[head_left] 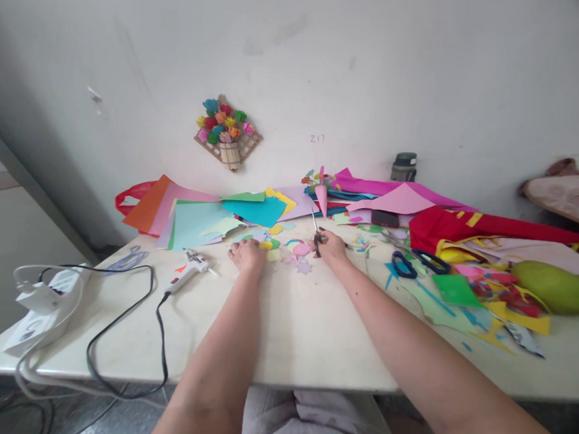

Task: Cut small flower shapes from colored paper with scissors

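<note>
My right hand (pixel 334 247) grips a pair of scissors (pixel 314 225) by the dark handles, with the blades pointing up and away from me. My left hand (pixel 247 254) rests on the table with its fingers apart, beside small yellow paper cutouts (pixel 273 244). Between my hands lie a pink paper piece (pixel 301 249) and a pale purple flower-shaped cutout (pixel 304 268). Just beyond the scissors stands a pink paper cone (pixel 321 198) with small colourful paper flowers at its top.
A white glue gun (pixel 187 277) with a black cord lies left, near a power strip (pixel 44 308). Coloured paper sheets (pixel 196 223) are stacked at the back left. Dark-blue-handled scissors (pixel 405 265), paper scraps (pixel 457 290) and red fabric (pixel 431 229) lie right. A flower decoration (pixel 230 152) hangs on the wall.
</note>
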Motion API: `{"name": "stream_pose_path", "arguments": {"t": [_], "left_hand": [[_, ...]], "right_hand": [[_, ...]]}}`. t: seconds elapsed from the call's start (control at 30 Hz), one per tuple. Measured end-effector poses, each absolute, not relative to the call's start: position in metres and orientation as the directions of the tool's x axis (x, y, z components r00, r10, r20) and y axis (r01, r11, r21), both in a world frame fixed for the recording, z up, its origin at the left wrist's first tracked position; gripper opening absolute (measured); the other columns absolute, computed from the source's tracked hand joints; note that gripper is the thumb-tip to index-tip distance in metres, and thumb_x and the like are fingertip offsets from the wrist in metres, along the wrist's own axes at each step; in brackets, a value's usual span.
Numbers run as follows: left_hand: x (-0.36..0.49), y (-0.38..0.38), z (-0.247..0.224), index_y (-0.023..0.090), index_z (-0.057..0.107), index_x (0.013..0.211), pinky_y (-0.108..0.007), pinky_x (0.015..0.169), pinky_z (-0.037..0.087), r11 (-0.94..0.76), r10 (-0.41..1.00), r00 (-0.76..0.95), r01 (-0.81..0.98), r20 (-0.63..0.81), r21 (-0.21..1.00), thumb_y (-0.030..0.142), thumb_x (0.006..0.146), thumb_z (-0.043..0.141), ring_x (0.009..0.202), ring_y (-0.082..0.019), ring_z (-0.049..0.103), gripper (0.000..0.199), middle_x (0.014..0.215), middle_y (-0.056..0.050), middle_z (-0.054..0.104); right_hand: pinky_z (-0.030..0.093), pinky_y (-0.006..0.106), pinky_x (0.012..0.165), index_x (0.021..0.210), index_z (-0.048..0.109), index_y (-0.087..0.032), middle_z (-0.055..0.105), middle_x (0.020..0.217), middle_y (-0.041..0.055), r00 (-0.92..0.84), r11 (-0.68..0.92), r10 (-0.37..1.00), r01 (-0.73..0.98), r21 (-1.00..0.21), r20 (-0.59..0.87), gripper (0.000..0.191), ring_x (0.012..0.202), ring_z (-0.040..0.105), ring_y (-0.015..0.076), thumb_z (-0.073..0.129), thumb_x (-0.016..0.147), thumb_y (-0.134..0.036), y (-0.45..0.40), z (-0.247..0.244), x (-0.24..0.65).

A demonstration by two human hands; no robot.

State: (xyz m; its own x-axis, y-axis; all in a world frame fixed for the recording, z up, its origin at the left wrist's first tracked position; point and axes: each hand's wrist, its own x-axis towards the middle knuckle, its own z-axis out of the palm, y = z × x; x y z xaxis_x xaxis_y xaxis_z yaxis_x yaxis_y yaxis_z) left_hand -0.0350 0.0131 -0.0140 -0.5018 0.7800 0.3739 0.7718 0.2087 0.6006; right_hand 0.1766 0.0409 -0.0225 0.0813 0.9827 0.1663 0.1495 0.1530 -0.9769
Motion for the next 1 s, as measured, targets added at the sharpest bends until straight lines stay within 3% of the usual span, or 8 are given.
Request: {"name": "stream_pose_path", "arguments": {"t": [0.2, 0.4, 0.5, 0.57, 0.67, 0.73, 0.87, 1.0], "left_hand": [[-0.030, 0.007, -0.006, 0.023, 0.072, 0.088, -0.046, 0.103, 0.025, 0.298, 0.817, -0.486, 0.817, 0.310, 0.494, 0.023, 0.072, 0.066, 0.122, -0.033, 0.046, 0.017, 0.112, -0.012, 0.069], [-0.034, 0.009, -0.005, 0.021, 0.071, 0.078, -0.043, 0.098, 0.034, 0.237, 0.769, -0.530, 0.757, 0.359, 0.609, 0.024, 0.073, 0.065, 0.113, -0.031, 0.055, 0.008, 0.088, -0.012, 0.072], [-0.038, 0.012, -0.004, 0.020, 0.067, 0.071, -0.039, 0.087, 0.043, 0.091, 0.731, -0.588, 0.587, 0.346, 0.804, 0.024, 0.072, 0.067, 0.095, -0.029, 0.064, 0.004, 0.079, -0.008, 0.070], [-0.040, 0.013, -0.005, 0.019, 0.063, 0.067, -0.034, 0.077, 0.047, -0.069, 0.753, -0.597, 0.347, 0.277, 0.935, 0.025, 0.070, 0.070, 0.077, -0.023, 0.066, 0.010, 0.070, -0.004, 0.067], [-0.041, 0.014, -0.006, 0.017, 0.059, 0.067, -0.029, 0.068, 0.049, -0.253, 0.837, -0.512, -0.054, 0.191, 0.966, 0.030, 0.062, 0.079, 0.061, -0.016, 0.064, 0.025, 0.060, 0.001, 0.062], [-0.040, 0.014, -0.008, 0.016, 0.059, 0.068, -0.027, 0.066, 0.050, -0.272, 0.893, -0.417, -0.198, 0.170, 0.942, 0.034, 0.054, 0.085, 0.057, -0.013, 0.062, 0.035, 0.059, 0.002, 0.061], [-0.032, 0.010, -0.007, 0.015, 0.058, 0.069, -0.023, 0.056, 0.047, -0.198, 0.966, -0.217, -0.272, 0.140, 0.942, 0.036, 0.046, 0.090, 0.051, -0.010, 0.058, 0.044, 0.057, 0.003, 0.061], [-0.021, 0.005, -0.003, 0.014, 0.061, 0.071, -0.022, 0.051, 0.045, -0.179, 0.982, -0.101, -0.240, 0.159, 0.954, 0.037, 0.043, 0.090, 0.048, -0.010, 0.058, 0.046, 0.055, 0.003, 0.061]], "right_hand": [[0.048, 0.021, 0.041, 0.084, 0.064, -0.016, 0.061, 0.057, -0.0033, 0.089, 0.149, 0.982, 0.162, -0.976, 0.165, 0.025, 0.040, 0.058, 0.0115, 0.079, 0.065, -0.024, 0.040, -0.023, 0.175], [0.045, 0.021, 0.038, 0.083, 0.065, -0.016, 0.060, 0.055, -0.0045, 0.085, 0.148, 0.983, 0.150, -0.978, 0.162, 0.025, 0.036, 0.055, 0.0104, 0.079, 0.063, -0.021, 0.040, -0.023, 0.175], [0.041, 0.020, 0.036, 0.082, 0.065, -0.016, 0.059, 0.053, -0.0049, 0.072, 0.157, 0.983, 0.143, -0.977, 0.169, 0.022, 0.035, 0.053, 0.0101, 0.076, 0.065, -0.022, 0.038, -0.023, 0.175], [0.037, 0.020, 0.034, 0.083, 0.066, -0.017, 0.059, 0.051, -0.0047, 0.046, 0.159, 0.985, 0.146, -0.976, 0.167, 0.020, 0.034, 0.053, 0.0109, 0.075, 0.066, -0.024, 0.035, -0.020, 0.175], [0.038, 0.022, 0.035, 0.084, 0.068, -0.017, 0.058, 0.047, -0.0042, -0.001, 0.148, 0.989, 0.134, -0.980, 0.149, 0.020, 0.034, 0.053, 0.0129, 0.075, 0.066, -0.025, 0.027, -0.014, 0.173], [0.041, 0.023, 0.037, 0.080, 0.067, -0.017, 0.058, 0.047, -0.0039, -0.016, 0.148, 0.989, 0.112, -0.983, 0.147, 0.018, 0.035, 0.052, 0.0132, 0.075, 0.065, -0.024, 0.022, -0.010, 0.172], [0.037, 0.022, 0.035, 0.075, 0.064, -0.017, 0.056, 0.047, -0.0046, -0.028, 0.124, 0.992, 0.030, -0.992, 0.124, 0.017, 0.035, 0.051, 0.0118, 0.076, 0.063, -0.018, 0.015, -0.003, 0.169], [0.027, 0.017, 0.031, 0.087, 0.060, -0.017, 0.059, 0.052, -0.0048, -0.046, 0.068, 0.996, -0.125, -0.990, 0.074, 0.033, 0.040, 0.056, 0.0114, 0.080, 0.060, -0.017, 0.010, 0.003, 0.167]]}}
